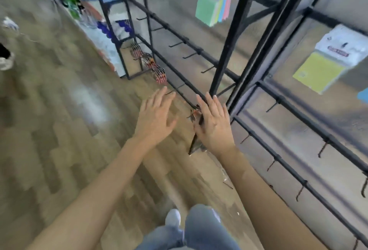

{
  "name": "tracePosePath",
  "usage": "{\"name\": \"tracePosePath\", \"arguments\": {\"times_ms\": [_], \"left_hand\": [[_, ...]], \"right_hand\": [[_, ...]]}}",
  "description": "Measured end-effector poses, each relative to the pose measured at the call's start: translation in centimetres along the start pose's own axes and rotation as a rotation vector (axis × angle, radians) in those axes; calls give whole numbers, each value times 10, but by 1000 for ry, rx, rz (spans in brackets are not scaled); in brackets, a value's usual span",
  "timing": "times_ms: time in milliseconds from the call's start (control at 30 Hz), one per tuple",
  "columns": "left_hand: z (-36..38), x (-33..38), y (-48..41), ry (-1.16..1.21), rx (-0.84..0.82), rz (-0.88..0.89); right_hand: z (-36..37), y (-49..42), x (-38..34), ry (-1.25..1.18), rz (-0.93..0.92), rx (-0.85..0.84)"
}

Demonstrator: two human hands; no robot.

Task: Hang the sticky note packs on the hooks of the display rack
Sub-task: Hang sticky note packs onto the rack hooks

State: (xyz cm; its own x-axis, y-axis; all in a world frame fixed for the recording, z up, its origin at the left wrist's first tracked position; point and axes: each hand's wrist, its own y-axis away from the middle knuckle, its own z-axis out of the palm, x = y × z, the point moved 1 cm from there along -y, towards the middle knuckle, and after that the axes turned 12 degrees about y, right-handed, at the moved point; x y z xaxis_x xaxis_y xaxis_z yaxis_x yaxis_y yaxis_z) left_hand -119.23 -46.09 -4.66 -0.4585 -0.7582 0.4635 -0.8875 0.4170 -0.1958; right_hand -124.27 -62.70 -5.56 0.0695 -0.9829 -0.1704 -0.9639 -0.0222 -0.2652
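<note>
Sticky note packs [213, 5], two hung on rack [230, 40], left hand [155, 118], right hand [214, 124], both released

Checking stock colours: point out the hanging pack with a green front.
The upper pack, left of the black posts: green front; the lower right pack shows yellow.

Two packs [214, 5] on rack [235, 36] hooks

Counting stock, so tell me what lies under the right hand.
Beneath the right hand a blurred dark item with orange marks pokes out at its thumb side, above the wooden floor. The hand covers the rest, so what it is cannot be told.
</note>
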Motion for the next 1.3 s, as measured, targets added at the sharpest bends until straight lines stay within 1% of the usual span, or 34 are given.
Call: {"name": "tracePosePath", "arguments": {"times_ms": [100, 167, 300, 433, 533, 633, 800, 967, 1200, 1300], "left_hand": [[-14, -35, -15, 9, 34, -69], [-24, -54, -30, 7, 65, -86], [-42, -88, -71, 16, 118, -90], [-62, -124, -132, 7, 169, -61], [-79, -148, -181, -23, 160, -47], [-97, -173, -234, -48, 168, -23], [-128, -204, -315, -63, 198, -9], [-156, -232, -383, 33, 247, 56], [-194, -281, -491, 90, 329, 223], [-216, -299, -540, 100, 328, 316]], "right_hand": [[10, -36, -24, -3, -54, -23], [16, -62, -35, -4, -91, 5], [29, -126, -53, 13, -94, 48], [42, -201, -67, 28, -103, 82], [46, -260, -73, 1, -70, 131], [46, -317, -79, 4, -68, 137], [42, -403, -90, 20, -63, 245], [38, -471, -100, 62, -85, 312], [32, -574, -108, 125, 18, 461], [27, -618, -110, 160, 78, 510]]}}
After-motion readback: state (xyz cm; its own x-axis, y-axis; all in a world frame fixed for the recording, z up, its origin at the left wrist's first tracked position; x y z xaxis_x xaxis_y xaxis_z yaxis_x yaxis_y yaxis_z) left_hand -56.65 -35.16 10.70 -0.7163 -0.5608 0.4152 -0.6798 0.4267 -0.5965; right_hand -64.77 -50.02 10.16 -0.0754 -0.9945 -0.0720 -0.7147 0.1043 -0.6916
